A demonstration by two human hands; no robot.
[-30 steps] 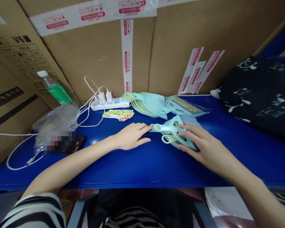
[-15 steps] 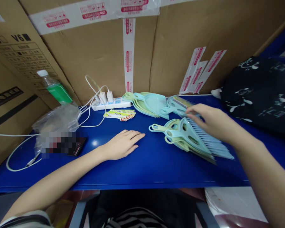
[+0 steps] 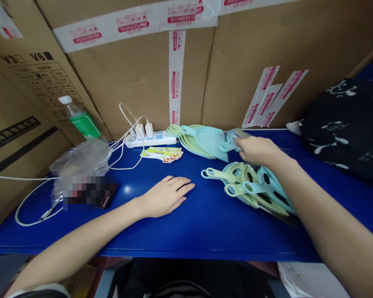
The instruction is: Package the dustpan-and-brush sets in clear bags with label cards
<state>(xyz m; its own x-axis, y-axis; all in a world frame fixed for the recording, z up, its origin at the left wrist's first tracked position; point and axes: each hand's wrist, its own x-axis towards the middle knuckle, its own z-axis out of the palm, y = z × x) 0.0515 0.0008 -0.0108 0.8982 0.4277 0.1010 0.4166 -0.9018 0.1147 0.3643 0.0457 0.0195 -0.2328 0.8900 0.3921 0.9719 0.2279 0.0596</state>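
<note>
My right hand (image 3: 257, 150) is at the back right of the table, fingers curled in on a light blue brush (image 3: 227, 146) in clear plastic wrap; the hand covers much of it. Under and in front of my right forearm lies a heap of light blue and pale green brushes (image 3: 236, 176) with looped handles. Their bristles are hidden from view. A stack of green dustpans with a blue dustpan (image 3: 209, 140) on top sits left of the wrapped brush. My left hand (image 3: 165, 196) rests palm down on the blue table, fingers stretched out, holding nothing.
Yellow-green paper strips (image 3: 163, 154) lie before a white power strip (image 3: 158, 140) with chargers and cables. At left are a crumpled plastic bag (image 3: 83, 159), a dark phone-like object (image 3: 110, 194) and a bottle (image 3: 85, 124). Cardboard boxes (image 3: 133, 78) wall the back; a black patterned bag (image 3: 345, 124) stands right.
My right hand's fingers have closed in on the wrapped brush. The top blue brush of the heap has shifted right, and its bristles no longer show. My left hand stays on the table.
</note>
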